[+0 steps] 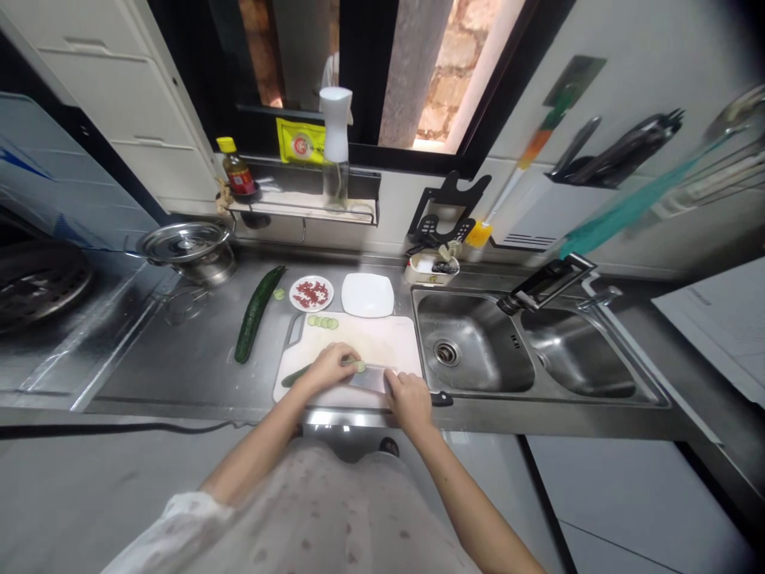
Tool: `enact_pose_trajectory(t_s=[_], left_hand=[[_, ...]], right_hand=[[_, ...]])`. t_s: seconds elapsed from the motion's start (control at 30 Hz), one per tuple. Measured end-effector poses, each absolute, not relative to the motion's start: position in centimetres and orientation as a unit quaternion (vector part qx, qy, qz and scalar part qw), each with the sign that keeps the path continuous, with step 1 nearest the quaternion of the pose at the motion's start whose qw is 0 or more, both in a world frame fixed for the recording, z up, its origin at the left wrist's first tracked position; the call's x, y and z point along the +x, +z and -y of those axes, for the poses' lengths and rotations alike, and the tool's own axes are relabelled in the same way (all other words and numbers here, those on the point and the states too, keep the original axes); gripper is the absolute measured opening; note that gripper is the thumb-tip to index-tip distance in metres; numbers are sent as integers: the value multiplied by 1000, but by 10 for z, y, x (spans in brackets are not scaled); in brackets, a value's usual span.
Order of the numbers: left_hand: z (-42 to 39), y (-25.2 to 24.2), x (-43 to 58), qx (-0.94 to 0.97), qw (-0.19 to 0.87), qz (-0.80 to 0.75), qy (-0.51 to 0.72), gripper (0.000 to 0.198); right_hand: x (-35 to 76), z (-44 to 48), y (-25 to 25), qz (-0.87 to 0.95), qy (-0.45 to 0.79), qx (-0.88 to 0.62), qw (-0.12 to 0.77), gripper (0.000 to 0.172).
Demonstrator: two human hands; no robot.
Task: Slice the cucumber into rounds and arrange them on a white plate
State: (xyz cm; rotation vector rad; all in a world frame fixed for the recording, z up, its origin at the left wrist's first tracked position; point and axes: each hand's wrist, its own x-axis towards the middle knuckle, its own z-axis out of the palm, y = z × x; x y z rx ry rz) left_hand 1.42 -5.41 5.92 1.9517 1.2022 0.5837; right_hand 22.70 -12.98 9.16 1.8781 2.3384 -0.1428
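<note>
A white cutting board [382, 335] lies on the steel counter. On it, my left hand [331, 367] is closed around a cucumber [294, 376]; its dark green end sticks out to the left and a pale cut face shows by my fingertips. My right hand [409, 399] grips a kitchen knife [369, 379] with a broad blade, which lies beside the cut end. The knife's black handle sticks out to the right of that hand. Several cucumber slices [323, 322] overlap in a row at the board's upper left.
Behind the board stand a small plate of chopped red pieces [311, 294] and a white dish [367, 295]. A whole cucumber [258, 315] lies left, near a lidded steel pot [200, 251]. The double sink [478, 343] adjoins the board's right side.
</note>
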Motion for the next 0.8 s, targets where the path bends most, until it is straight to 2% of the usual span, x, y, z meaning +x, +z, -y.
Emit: enact_pose_trajectory(t_s=[0.1, 0.27, 0.5, 0.8], left_hand=[[51, 58, 17, 745, 388, -486, 242, 9], [39, 47, 12, 643, 425, -563, 299, 15], [3, 14, -3, 555, 330, -695, 314, 10], [-24, 1, -1, 587, 261, -723, 252, 14]], right_hand=[[228, 128, 91, -773, -52, 628, 73, 35], [232, 127, 93, -763, -58, 640, 77, 35], [242, 125, 89, -747, -58, 658, 80, 37], [245, 125, 87, -739, -71, 667, 73, 33]])
